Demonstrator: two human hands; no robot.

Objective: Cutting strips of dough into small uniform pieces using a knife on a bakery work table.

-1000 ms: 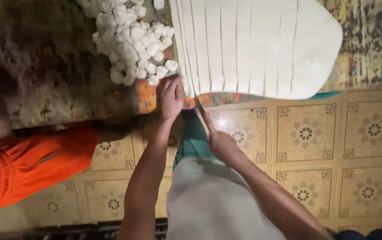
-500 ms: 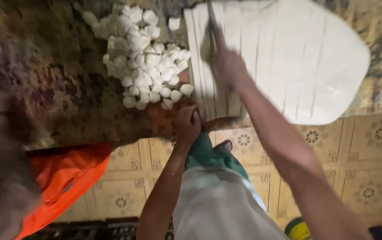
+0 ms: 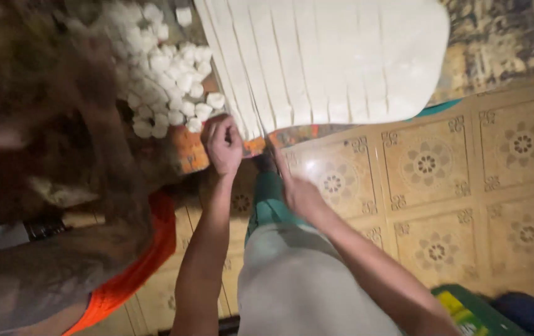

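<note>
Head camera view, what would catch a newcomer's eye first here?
A big white dough sheet, slit into long strips, fills the top of the worn table. Left of it lies a heap of small white dough pieces. At the table's near edge the left hand rests by the strips' ends, while the right hand holds a knife.

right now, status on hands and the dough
Left hand on dough sheet near edge. Right hand shut on knife. Cut pieces piled left; another person close.
</note>
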